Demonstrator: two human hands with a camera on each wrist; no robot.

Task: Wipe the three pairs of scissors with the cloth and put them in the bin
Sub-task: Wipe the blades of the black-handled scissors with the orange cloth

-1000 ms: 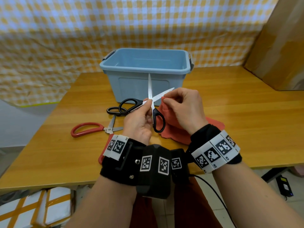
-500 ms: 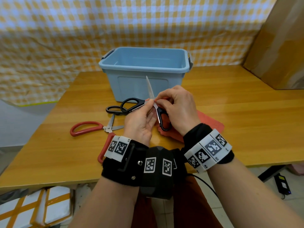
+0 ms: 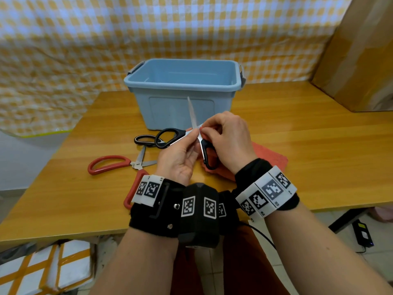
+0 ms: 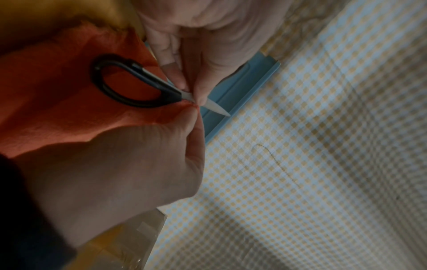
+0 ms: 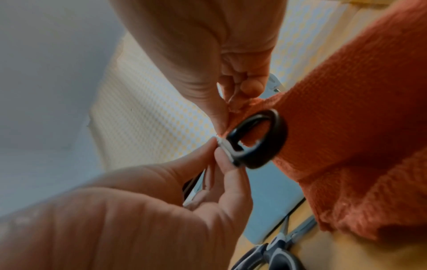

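Holding the black-handled scissors (image 3: 192, 136) splayed open above the bench (image 3: 308, 145), the left hand (image 3: 177, 161) pinches them near the pivot, finger and thumb tight on the metal. One blade points up in front of the blue bin (image 3: 182, 90), and one handle loop hangs down over the orange cloth (image 3: 270, 161). The right hand (image 3: 228, 141) is just beside the left, its fingertips pinching a fold of the cloth against the other blade close to the pivot; the wrist views show that blade's tip poking out past the fingers (image 4: 198, 91). The rest of the cloth trails from that grip down onto the bench under the right wrist. A second pair of black-handled scissors (image 3: 146, 140) lies on the bench just in front of the bin, left of the hands. The red-handled scissors (image 3: 119, 167) lie open nearer the bench edge, one handle running under the left wrist band. The bin stands at the back of the bench, nothing visible inside it.
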